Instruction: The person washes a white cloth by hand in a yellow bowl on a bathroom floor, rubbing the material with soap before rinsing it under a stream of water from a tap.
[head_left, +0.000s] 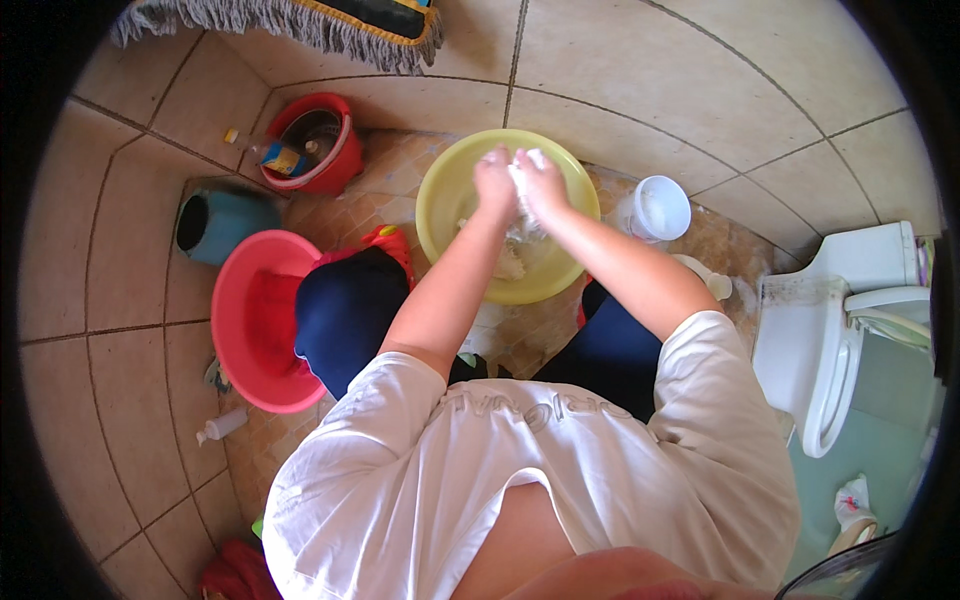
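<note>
A yellow plastic basin (442, 247) stands on the tiled floor before me, with some liquid and a pale cloth (510, 264) low inside it. Over the basin, my left hand (495, 181) and my right hand (541, 180) are close together, both gripping a white wet cloth (519, 180) bunched between them. Part of that cloth hangs down below the hands towards the basin's bottom. The fingertips are partly hidden by the hands and the cloth.
A red plastic basin (232, 330) with red cloth is at the left, near a blue container (244, 217) and a red bucket (351, 150) holding a bottle (281, 159). At the right are a white bucket (661, 208) and a toilet (810, 337). A mop head (300, 26) hangs above.
</note>
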